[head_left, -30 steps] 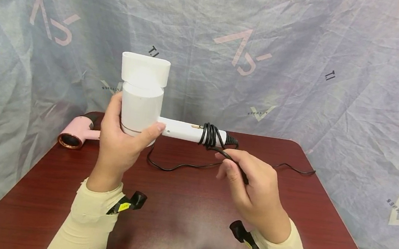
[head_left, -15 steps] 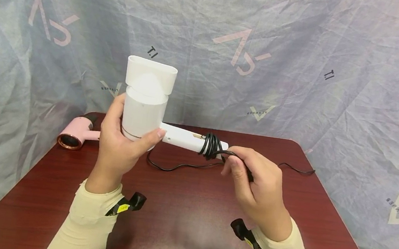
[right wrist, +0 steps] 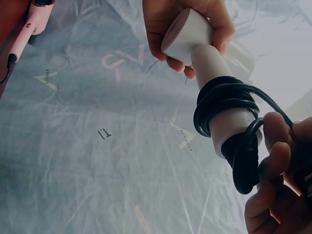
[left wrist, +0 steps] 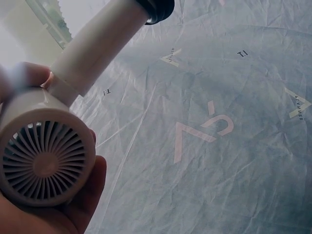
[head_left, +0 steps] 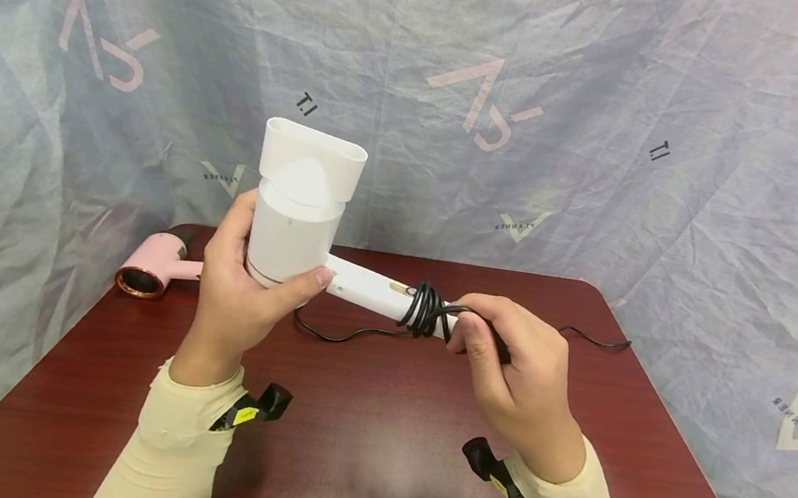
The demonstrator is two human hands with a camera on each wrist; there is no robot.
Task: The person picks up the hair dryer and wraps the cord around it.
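Note:
A white hair dryer (head_left: 296, 227) with a wide flat nozzle is held up over the table, nozzle upward. My left hand (head_left: 233, 303) grips its round body, thumb near the base of the handle (head_left: 364, 286). The slatted rear grille (left wrist: 46, 163) shows in the left wrist view. Several turns of black cord (head_left: 424, 309) are wound round the lower handle. My right hand (head_left: 515, 374) pinches the cord between thumb and fingers, close to the handle's end. In the right wrist view the cord loops (right wrist: 226, 100) circle the handle above those fingers.
A pink hair dryer (head_left: 153, 260) lies at the table's back left, its black cord (head_left: 350, 335) running across toward the right. The dark red table (head_left: 359, 437) ends at a grey printed cloth (head_left: 409, 57) hanging behind and at the sides.
The white hair dryer has shifted slightly right and down, and its handle now slopes more downward to the right. My right hand has come closer to the handle's end, still pinching the cord.

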